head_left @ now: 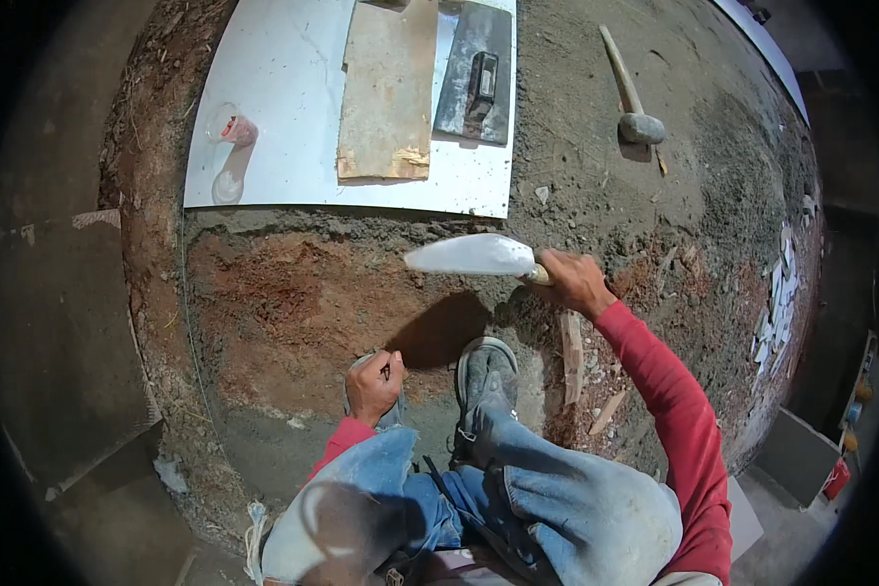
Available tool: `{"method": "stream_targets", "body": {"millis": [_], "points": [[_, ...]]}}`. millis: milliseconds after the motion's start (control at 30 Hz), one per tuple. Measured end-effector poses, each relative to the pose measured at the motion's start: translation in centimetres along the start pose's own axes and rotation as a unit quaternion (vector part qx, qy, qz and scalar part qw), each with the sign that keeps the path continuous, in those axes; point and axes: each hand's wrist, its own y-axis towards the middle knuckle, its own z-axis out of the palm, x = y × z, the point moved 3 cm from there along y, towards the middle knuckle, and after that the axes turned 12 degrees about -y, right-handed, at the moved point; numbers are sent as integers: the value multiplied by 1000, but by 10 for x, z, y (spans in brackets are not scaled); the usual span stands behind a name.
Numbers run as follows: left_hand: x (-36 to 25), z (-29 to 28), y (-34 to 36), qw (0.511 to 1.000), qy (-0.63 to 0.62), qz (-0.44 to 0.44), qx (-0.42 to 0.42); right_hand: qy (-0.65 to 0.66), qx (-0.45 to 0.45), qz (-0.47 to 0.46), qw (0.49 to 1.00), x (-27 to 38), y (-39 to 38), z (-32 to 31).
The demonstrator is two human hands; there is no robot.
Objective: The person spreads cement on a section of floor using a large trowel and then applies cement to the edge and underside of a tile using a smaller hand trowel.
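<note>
Gripping the trowel (474,256) in right fingers (557,266) near the white panel (283,78), with left fingers (394,367) curled, might chip its edge by overswinging.

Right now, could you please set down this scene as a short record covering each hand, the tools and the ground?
Right hand: closed around the handle of a trowel, blade pointing left
Left hand: curled, over the left shoe; whether it holds anything is unclear
White panel: bears a wooden board, a dark float and a small reddish object
Mallet: lying on grey ground, right of the panel
Ground: reddish earth between panel and shoes
Far right: white fragments, scattered
</note>
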Motion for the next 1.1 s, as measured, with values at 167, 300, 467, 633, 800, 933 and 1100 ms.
{"method": "stream_targets", "body": {"millis": [167, 300, 467, 633, 800, 933, 1100], "points": [[4, 2, -1, 999, -32, 3, -15, 2, 12, 20, 1000, 16, 18, -1], [7, 5, -1, 1000, 0, 17, 0, -10, 8, 12, 1000, 21, 26, 6], [6, 2, 0, 1000, 21, 9, -2, 23, -24, -34, 999, 34, 31, -14], [0, 2, 2, 1000, -12, 20, -15, 10, 33, 14, 999, 30, 40, 1], [-3, 2, 4, 1000, -24, 3, -9, -19, 68, 34, 997, 23, 43, 8], [1, 0, 0, 1000, -6, 11, -14, -2, 24, -2, 1000, 18, 33, -4], [0, 1, 0, 1000, -20, -8, -17, -36, 56, 0, 998, 3, 24, -8]]}}
